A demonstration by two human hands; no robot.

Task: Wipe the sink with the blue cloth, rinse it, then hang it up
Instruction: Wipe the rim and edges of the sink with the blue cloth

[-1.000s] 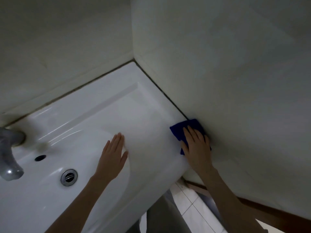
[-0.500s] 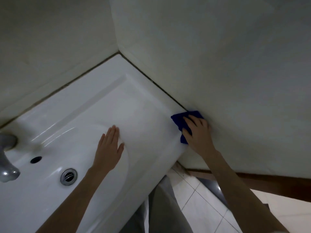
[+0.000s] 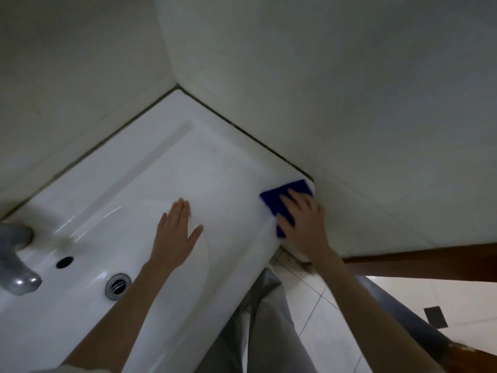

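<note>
- The blue cloth (image 3: pixel 279 201) is spread flat on the far right end of the sink (image 3: pixel 188 162), right at the sink's front corner where it butts up against the wall (image 3: pixel 349 103).
- The right hand (image 3: pixel 304 222) is planted on top of the cloth, fingers straight and a bit spread. It's pressing down, not bunching it up.
- The cloth pokes out past the fingertips toward the back of the sink, and along the basin side of that hand.
- The left hand (image 3: pixel 174 235) lies palm down on the sink's basin rim, fingers straight and together, holding nothing. The cloth is off to its right, clear of it.
- The two hands are well apart, with a bare stretch of sink ledge between them.
- The faucet (image 3: pixel 16 262) is at the sink's left end, and the drain (image 3: pixel 117 286) is down in the bowl, with the overflow hole (image 3: pixel 64 262) just beside it.
- Below the sink's front edge you can see grey trousers (image 3: pixel 263 332) and white floor tiles (image 3: pixel 322 319).
</note>
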